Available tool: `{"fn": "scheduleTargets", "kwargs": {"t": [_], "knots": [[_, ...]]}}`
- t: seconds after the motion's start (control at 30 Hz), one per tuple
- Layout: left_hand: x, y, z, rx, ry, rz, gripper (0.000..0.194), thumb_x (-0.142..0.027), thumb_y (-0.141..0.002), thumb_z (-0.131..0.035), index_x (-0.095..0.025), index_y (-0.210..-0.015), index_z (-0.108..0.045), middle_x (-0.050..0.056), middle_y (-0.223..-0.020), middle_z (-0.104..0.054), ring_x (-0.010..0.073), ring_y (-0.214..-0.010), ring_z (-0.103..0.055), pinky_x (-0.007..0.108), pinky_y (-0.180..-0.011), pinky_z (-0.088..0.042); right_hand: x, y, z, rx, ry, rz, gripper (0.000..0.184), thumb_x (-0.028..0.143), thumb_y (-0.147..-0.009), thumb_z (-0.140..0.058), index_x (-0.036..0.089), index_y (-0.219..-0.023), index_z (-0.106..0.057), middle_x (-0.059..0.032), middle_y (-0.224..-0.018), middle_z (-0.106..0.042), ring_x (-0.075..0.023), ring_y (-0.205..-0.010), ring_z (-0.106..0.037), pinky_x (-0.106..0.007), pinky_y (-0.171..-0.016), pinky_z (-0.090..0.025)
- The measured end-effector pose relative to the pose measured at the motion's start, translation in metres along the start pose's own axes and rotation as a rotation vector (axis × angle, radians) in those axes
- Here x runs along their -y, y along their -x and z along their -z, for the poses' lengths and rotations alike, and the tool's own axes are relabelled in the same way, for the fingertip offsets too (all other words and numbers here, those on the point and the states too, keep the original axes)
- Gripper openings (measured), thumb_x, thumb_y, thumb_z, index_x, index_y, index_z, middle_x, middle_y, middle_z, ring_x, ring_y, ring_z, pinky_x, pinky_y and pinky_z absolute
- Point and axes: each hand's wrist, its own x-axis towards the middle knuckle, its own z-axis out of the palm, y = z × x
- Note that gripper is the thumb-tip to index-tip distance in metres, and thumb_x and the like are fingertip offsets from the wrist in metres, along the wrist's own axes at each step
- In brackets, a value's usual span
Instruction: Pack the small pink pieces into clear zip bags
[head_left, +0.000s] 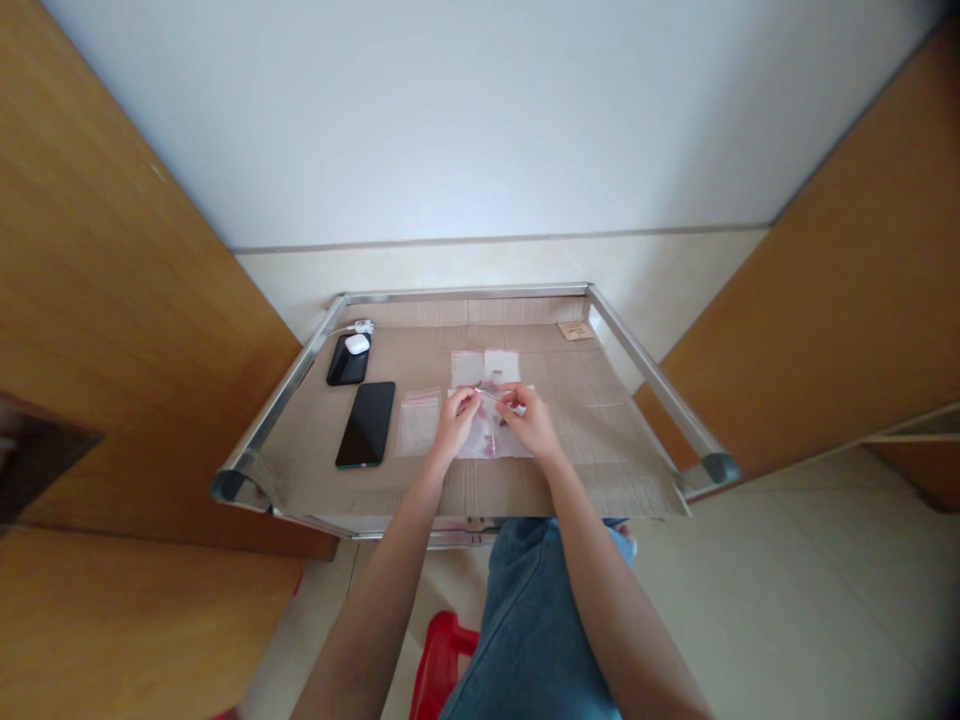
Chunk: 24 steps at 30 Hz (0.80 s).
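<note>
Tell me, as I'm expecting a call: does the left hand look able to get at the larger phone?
Probably yes: the larger phone lies uncovered on the cardboard, with only flat clear bags between it and the left hand. The hand seems to pinch a small plastic bag, so might need freeing first.

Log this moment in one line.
left hand: pinching bag | right hand: at same bag | large phone: flat on cardboard

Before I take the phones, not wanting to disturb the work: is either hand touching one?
No: the left hand and the right hand are at the plastic bags, right of the near phone and far phone.
</note>
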Motion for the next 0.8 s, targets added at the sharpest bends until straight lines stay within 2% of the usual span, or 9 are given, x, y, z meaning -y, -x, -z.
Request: {"fn": "scheduleTargets", "kwargs": {"t": [0.23, 0.5, 0.67, 0.8], "knots": [[0.003, 0.000, 0.001, -0.025, -0.027, 0.003, 0.037, -0.049, -0.081, -0.051, -0.017, -0.062, -0.050, -0.002, -0.056, -0.050, 0.0112, -0.055, -0.048, 0.023, -0.056, -0.035, -0.010, -0.002, 0.003, 0.037, -0.036, -0.060, 0.024, 0.024, -0.074, -0.054, 0.021, -0.097, -0.060, -0.0005, -0.074, -0.066, -0.0146, -0.062, -0.056, -0.027, -0.061, -0.041], [0.004, -0.001, -0.001, -0.029, 0.015, 0.057, 0.034, -0.050, -0.076, -0.057, -0.017, -0.071, -0.056, -0.001, -0.062, -0.056, 0.0120, -0.058, -0.053, 0.023, -0.055, -0.038, -0.008, -0.003, 0.002, -0.038, 0.091, -0.045, 0.019, 0.022, -0.072, -0.055, 0.021, -0.090, -0.061, -0.0004, -0.070, -0.065, -0.0150, -0.063, -0.051, -0.028, -0.064, -0.039], [0.009, -0.001, 0.000, 0.000, -0.089, 0.030, 0.032, -0.047, -0.077, -0.057, -0.016, -0.067, -0.057, 0.000, -0.059, -0.054, 0.0121, -0.056, -0.050, 0.023, -0.053, -0.036, -0.004, -0.003, 0.002, 0.035, 0.012, -0.036, 0.024, 0.024, -0.074, -0.055, 0.022, -0.097, -0.060, 0.0007, -0.073, -0.065, -0.0148, -0.065, -0.056, -0.029, -0.068, -0.043], [0.009, -0.001, 0.001, 0.019, -0.121, -0.005, 0.031, -0.045, -0.079, -0.055, -0.016, -0.067, -0.058, -0.001, -0.060, -0.054, 0.0117, -0.056, -0.048, 0.023, -0.054, -0.036, -0.006, -0.004, -0.003, 0.078, -0.039, -0.002, 0.026, 0.024, -0.076, -0.054, 0.021, -0.101, -0.059, -0.0012, -0.078, -0.065, -0.0151, -0.069, -0.057, -0.028, -0.065, -0.044]]}}
